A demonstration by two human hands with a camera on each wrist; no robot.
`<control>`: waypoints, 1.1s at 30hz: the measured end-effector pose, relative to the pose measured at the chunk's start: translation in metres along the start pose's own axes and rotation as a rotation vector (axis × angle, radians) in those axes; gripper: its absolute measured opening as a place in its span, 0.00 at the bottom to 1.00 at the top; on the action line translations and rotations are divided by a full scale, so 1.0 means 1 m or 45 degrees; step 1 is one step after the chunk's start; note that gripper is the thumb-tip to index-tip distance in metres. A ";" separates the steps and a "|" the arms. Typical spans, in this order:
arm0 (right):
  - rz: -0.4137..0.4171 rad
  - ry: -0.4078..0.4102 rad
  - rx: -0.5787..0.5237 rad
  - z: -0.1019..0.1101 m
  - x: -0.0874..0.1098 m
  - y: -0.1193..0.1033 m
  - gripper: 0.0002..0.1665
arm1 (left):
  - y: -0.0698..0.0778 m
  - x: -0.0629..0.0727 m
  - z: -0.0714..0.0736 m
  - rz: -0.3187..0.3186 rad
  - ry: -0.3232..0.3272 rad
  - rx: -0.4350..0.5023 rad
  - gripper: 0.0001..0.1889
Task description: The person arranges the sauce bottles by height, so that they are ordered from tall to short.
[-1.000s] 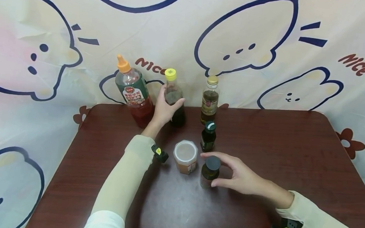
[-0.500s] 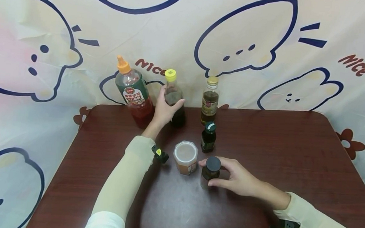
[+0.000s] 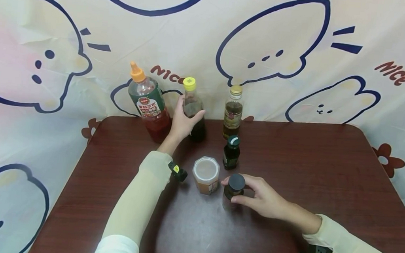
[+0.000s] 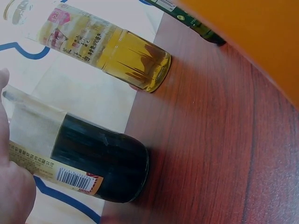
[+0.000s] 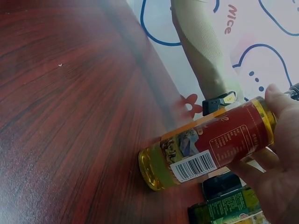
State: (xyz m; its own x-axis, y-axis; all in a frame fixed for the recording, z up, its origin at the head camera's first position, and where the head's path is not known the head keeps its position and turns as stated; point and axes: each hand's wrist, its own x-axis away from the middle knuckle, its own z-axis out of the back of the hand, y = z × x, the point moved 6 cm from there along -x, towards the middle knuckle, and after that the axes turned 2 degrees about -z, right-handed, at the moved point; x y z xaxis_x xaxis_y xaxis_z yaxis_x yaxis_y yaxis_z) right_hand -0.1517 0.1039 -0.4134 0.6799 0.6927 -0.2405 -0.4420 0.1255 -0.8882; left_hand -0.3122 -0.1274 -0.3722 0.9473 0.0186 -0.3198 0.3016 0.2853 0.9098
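Observation:
My left hand (image 3: 183,121) grips a yellow-capped bottle of dark sauce (image 3: 197,132) that stands upright at the back of the table. In the left wrist view the dark liquid fills the lower part of this sauce bottle (image 4: 100,154), and a barcode shows on its label. My right hand (image 3: 261,198) holds a small black-capped bottle (image 3: 236,182) nearer the front, thumb on one side and fingers behind it. Up close in the right wrist view, this small bottle (image 5: 205,144) has yellow oil in it and a red label.
A squeeze bottle of red sauce (image 3: 153,116) stands left of my left hand. Right of it are a gold-capped oil bottle (image 3: 232,115) and a small dark green bottle (image 3: 231,156). A white-lidded jar (image 3: 206,174) sits between my arms. A patterned cloth (image 3: 274,29) hangs behind the table.
My right hand has closed its thumb and fingers in around the small black-capped bottle, which stays in place. The left hand and its bottle have not moved.

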 end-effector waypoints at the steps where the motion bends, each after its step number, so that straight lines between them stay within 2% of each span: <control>1: -0.001 0.001 0.000 0.000 0.000 0.000 0.25 | 0.000 0.000 0.000 0.000 0.000 0.002 0.32; 12: -0.021 0.005 -0.005 0.000 0.001 -0.001 0.24 | -0.006 -0.001 0.000 0.007 -0.003 0.002 0.33; 17: 0.000 0.025 -0.001 0.003 0.001 -0.003 0.24 | -0.033 -0.010 -0.003 0.018 0.010 0.011 0.35; 20: 0.015 0.046 0.025 0.006 0.002 -0.006 0.24 | -0.044 -0.015 -0.003 0.008 0.019 0.004 0.35; 33: -0.025 0.123 0.070 0.030 0.007 -0.016 0.26 | -0.043 -0.016 -0.004 -0.052 0.021 -0.015 0.35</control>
State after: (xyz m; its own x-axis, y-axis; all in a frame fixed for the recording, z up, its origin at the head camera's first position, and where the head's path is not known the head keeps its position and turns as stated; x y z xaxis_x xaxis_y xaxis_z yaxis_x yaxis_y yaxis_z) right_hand -0.1574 0.1283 -0.3891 0.7407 0.6186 -0.2621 -0.4576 0.1789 -0.8710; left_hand -0.3407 -0.1363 -0.4067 0.9321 0.0225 -0.3614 0.3389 0.2976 0.8925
